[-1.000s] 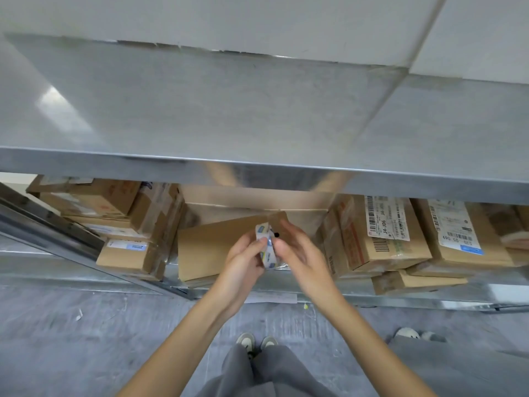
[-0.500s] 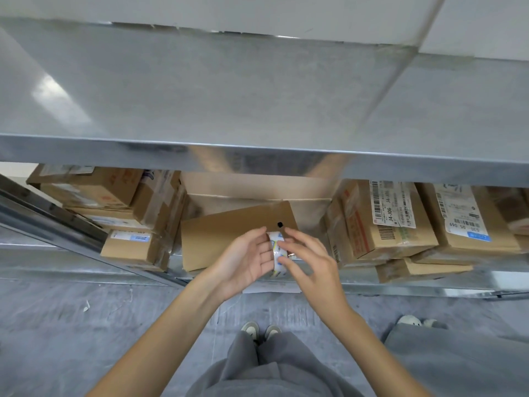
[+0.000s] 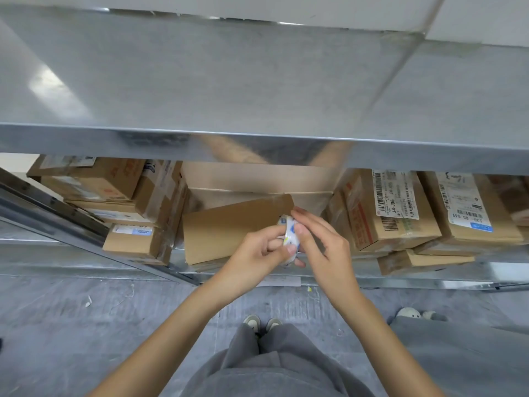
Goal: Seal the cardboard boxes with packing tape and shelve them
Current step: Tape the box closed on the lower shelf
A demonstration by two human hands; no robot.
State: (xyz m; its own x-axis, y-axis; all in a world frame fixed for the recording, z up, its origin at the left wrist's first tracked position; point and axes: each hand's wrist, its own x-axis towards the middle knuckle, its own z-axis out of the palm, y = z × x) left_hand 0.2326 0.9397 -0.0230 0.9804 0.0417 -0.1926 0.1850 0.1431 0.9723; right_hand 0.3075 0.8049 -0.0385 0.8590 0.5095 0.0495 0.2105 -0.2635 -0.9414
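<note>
- tape roll (image 3: pixel 291 239) held between both hands, in the air just in front of the lower shelf (image 3: pixel 400 277); small, white with blue print; looks light, rigid ring, smooth sides likely a bit slippery
- left hand (image 3: pixel 257 252) grips the roll from its left side, fingers curled round the rim, thumb on the near edge; reads as a firm hold
- right hand (image 3: pixel 326 245) at the roll's right face; thumb and forefinger pinched onto the rim, other fingers loosely spread; probably picking for the loose tape end, end itself too small to see
- cardboard box (image 3: pixel 234 227) sits on the lower shelf right behind the hands, plain top tilted toward camera; no tape visible on it; looks stiff-walled but thin, light enough for one hand; best taken by opposite side edges, not the flaps
- judgement: tape film is thin and sticky, will fold on itself if pulled slack; keep it taut, hold roll by core and rim
- labelled boxes (image 3: pixel 392 210) stacked to the right, more boxes (image 3: pixel 94 184) to the left, same shelf; upper shelf (image 3: pixel 229 81) bare metal above
</note>
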